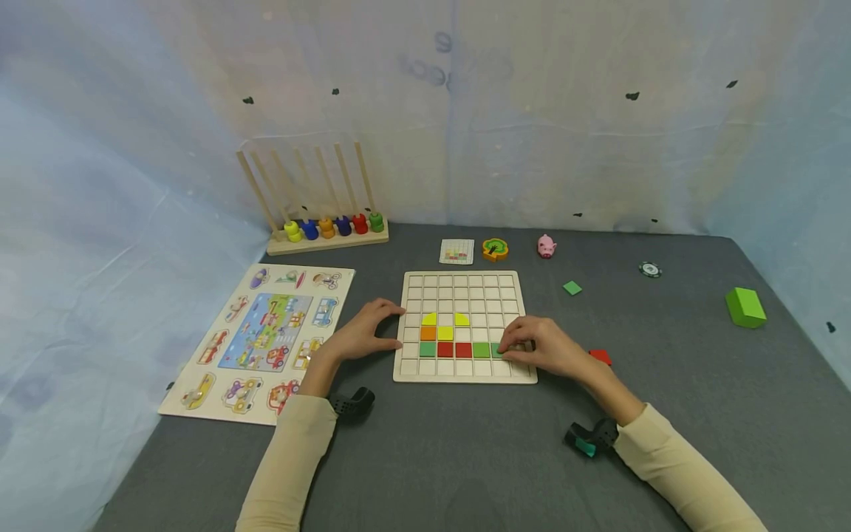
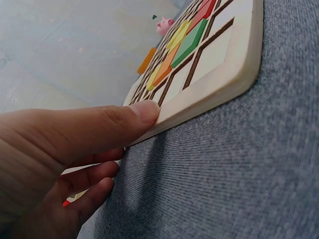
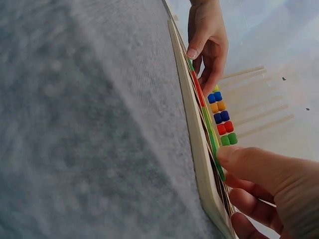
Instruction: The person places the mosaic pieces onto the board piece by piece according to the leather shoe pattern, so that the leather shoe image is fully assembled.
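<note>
A wooden grid board (image 1: 462, 374) lies on the dark cloth with coloured tiles in some squares. My left hand (image 1: 362, 330) touches its left edge, thumb and index finger apart along the rim; in the left wrist view the thumb (image 2: 142, 113) rests on the rim. Over the board's right side, my right hand (image 1: 545, 345) pinches a green square tile (image 1: 495, 350) at the end of the lower tile row, partly covered by the fingers. That row also has a red tile (image 1: 463, 350) among others. Above it sit an orange tile (image 1: 428, 334) and several yellow pieces (image 1: 445, 333).
A picture puzzle board (image 1: 229, 412) lies at left, below a peg stand (image 1: 330, 241) with coloured beads. Behind the grid are a pattern card (image 1: 456, 252), tree piece (image 1: 495, 249) and pink pig (image 1: 547, 247). Rightward lie a loose green tile (image 1: 572, 288), red piece (image 1: 600, 357), chip (image 1: 650, 270) and green block (image 1: 745, 308).
</note>
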A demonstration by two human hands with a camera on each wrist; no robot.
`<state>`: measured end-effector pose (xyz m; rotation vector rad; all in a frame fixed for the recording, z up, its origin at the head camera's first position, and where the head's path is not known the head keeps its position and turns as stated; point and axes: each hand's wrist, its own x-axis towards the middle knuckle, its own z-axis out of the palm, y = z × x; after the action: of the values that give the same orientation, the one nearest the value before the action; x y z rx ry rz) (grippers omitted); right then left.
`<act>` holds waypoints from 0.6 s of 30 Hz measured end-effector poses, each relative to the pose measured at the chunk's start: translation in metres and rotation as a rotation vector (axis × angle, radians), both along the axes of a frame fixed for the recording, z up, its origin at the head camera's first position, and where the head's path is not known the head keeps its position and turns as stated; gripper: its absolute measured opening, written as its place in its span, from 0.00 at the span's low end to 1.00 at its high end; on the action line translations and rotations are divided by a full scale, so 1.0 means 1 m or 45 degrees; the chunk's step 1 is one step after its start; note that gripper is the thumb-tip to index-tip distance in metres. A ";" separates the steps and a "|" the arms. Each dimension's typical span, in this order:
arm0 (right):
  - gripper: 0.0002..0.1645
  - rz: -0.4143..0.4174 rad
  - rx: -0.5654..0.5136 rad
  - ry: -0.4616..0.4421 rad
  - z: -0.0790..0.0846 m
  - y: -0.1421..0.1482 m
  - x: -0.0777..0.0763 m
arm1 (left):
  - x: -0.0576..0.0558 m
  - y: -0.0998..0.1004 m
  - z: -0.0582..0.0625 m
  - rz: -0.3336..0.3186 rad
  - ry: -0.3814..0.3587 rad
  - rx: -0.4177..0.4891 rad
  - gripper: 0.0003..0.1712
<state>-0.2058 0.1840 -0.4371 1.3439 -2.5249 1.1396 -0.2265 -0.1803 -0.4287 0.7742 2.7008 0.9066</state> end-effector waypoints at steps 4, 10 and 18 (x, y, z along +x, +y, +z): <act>0.04 0.006 0.024 0.002 0.001 0.001 0.000 | 0.000 0.000 0.000 -0.002 0.007 -0.004 0.34; 0.11 -0.017 -0.023 -0.011 0.003 0.010 0.000 | -0.001 0.001 -0.001 -0.017 0.000 -0.009 0.34; 0.18 -0.190 0.027 0.012 0.014 0.041 -0.002 | 0.000 0.000 0.001 0.000 -0.003 -0.012 0.34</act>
<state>-0.2078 0.2246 -0.4234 1.1395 -2.5874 1.0782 -0.2261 -0.1804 -0.4281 0.7710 2.7010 0.8933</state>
